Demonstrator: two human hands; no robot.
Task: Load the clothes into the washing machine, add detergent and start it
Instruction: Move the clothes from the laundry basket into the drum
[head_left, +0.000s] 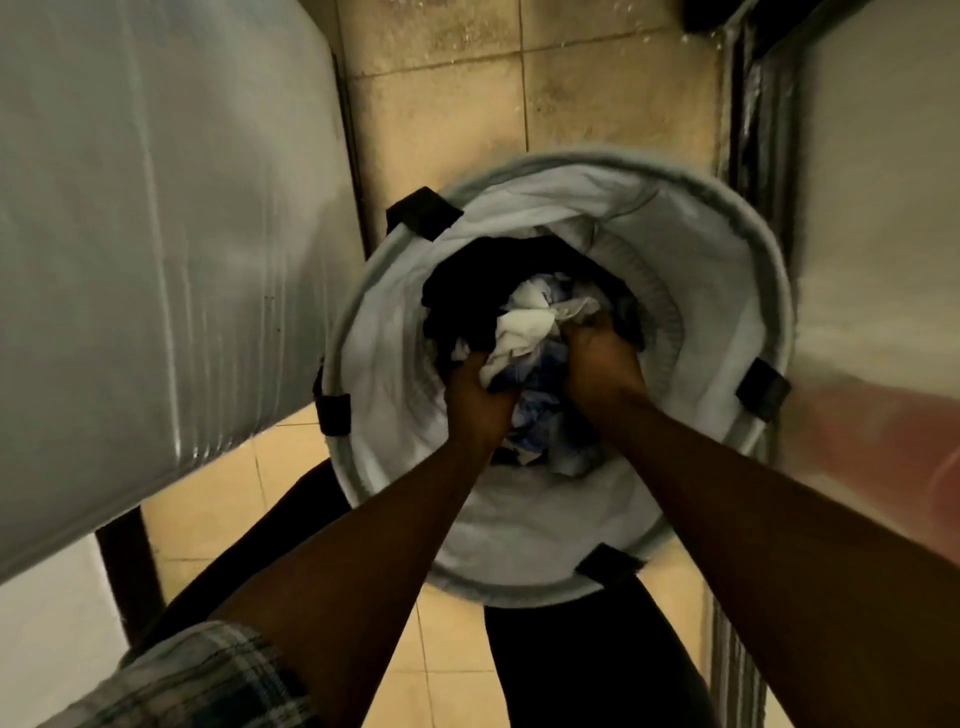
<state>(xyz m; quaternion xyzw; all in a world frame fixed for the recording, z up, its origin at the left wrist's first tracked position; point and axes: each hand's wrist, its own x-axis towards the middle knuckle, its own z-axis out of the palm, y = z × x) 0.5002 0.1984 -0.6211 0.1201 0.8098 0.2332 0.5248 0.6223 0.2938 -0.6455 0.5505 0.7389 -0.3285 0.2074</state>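
Both hands reach down into the round pale-grey fabric laundry hamper (395, 395) with 4 black tabs on its rim. The left hand (475, 402) is clenched on the crumpled pile of white, blue and black clothes (522, 332); the right hand (597, 356) is clenched on the same pile, just beside it. The clothes lie bunched between and beyond the 2 grips, deep inside the hamper on the beige tiled floor (218, 499).

Count so far: one round laundry basket (727, 249), four black tabs (423, 212) on its rim, two hands (475, 400) buried in one clothes pile (524, 332).
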